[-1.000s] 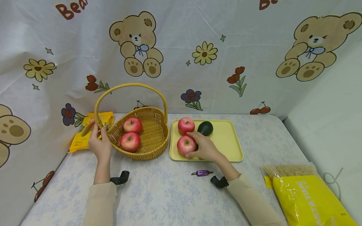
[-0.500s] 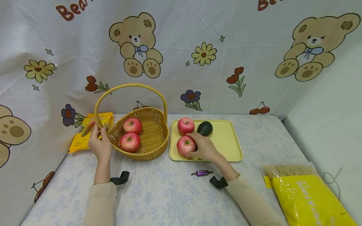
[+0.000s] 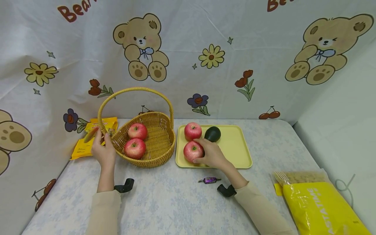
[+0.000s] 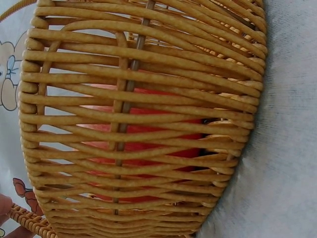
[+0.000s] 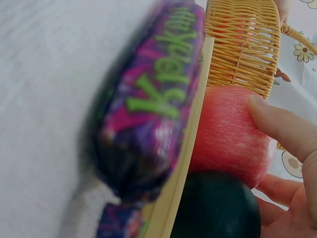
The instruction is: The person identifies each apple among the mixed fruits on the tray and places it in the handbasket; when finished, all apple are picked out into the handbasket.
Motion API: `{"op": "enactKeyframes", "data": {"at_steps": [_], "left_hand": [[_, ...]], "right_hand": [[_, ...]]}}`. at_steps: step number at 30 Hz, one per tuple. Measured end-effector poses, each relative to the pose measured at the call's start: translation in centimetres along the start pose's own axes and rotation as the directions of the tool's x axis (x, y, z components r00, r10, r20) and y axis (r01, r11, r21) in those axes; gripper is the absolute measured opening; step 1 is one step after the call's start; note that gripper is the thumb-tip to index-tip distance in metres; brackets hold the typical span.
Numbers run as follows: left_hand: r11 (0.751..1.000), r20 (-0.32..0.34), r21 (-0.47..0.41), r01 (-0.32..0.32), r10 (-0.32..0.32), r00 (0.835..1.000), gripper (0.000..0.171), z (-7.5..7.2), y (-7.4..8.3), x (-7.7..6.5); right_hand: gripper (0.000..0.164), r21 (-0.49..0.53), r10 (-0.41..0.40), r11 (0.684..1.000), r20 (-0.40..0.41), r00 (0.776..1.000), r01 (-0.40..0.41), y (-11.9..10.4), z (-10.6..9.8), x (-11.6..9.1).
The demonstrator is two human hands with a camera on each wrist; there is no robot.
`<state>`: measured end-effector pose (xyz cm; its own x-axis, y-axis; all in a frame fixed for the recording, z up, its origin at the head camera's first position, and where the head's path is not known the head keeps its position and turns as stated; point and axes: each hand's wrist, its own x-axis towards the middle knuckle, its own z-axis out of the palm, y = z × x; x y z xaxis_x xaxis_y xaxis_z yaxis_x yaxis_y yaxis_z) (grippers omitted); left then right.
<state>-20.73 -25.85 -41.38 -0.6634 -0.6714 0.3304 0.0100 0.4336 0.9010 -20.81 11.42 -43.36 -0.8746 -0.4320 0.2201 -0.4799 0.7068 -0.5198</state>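
Note:
My left hand (image 3: 104, 150) pinches the lower left end of the handle (image 3: 101, 122) of a woven basket (image 3: 158, 140). Two red apples (image 3: 137, 131) lie inside on the left; red shows through the weave (image 4: 148, 139) in the left wrist view. My right hand (image 3: 213, 154) grips the near apple (image 3: 192, 151) on a pale yellow tray (image 3: 235, 147), thumb and fingers on opposite sides. Behind it on the tray sit another apple (image 3: 193, 131) and a dark green, avocado-like fruit (image 3: 212, 134). In the right wrist view, a smooth dark green fruit (image 5: 218, 208) sits close to the gripped apple (image 5: 230, 134).
A purple-wrapped candy (image 3: 210, 180) lies in front of the tray. Yellow packets (image 3: 83, 147) stand behind my left hand. At the right lies a large yellow pasta bag (image 3: 323, 205). A bear-printed cloth (image 3: 182, 39) hangs behind the table.
Both hands keep their places on the basket handle and the apple. The whole view has shifted very slightly.

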Motion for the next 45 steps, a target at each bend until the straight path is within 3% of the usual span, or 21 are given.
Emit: {"op": "enactKeyframes", "data": {"at_steps": [7,13,19,28,33,42,45], "left_hand": [[1.000,-0.010,0.006,-0.021,0.021,1.000,0.041,0.0,-0.2,0.2],[1.000,-0.003,0.004,0.005,-0.005,1.000,0.041,-0.1,-0.3,0.2],[1.000,-0.002,0.003,0.019,-0.019,1.000,0.041,-0.2,-0.2,0.2],[1.000,-0.003,-0.002,0.009,-0.009,1.000,0.041,-0.2,-0.3,0.1],[1.000,-0.006,-0.002,0.006,-0.006,1.000,0.041,-0.2,-0.3,0.1],[1.000,-0.008,0.005,0.004,-0.004,1.000,0.041,0.1,-0.3,0.2],[1.000,-0.007,0.002,0.003,-0.003,1.000,0.041,0.1,-0.4,0.2]], "right_hand": [[0.077,0.071,0.012,0.997,-0.012,1.000,-0.011,-0.2,-0.1,0.0],[0.077,0.157,0.023,0.988,-0.042,0.999,-0.017,-0.8,-0.8,0.0],[0.077,0.215,-0.017,0.976,-0.128,0.992,0.044,-2.5,-2.5,-0.3],[0.079,0.427,-0.055,0.893,-0.208,0.977,0.141,-5.9,-3.6,-0.1],[0.076,0.443,-0.065,0.881,-0.238,0.969,0.168,-8.3,-3.7,1.0],[0.076,0.519,0.026,0.850,-0.211,0.977,0.090,-10.7,-1.9,5.0],[0.076,0.468,0.054,0.882,-0.213,0.976,0.053,-11.1,-0.7,6.6]]}}
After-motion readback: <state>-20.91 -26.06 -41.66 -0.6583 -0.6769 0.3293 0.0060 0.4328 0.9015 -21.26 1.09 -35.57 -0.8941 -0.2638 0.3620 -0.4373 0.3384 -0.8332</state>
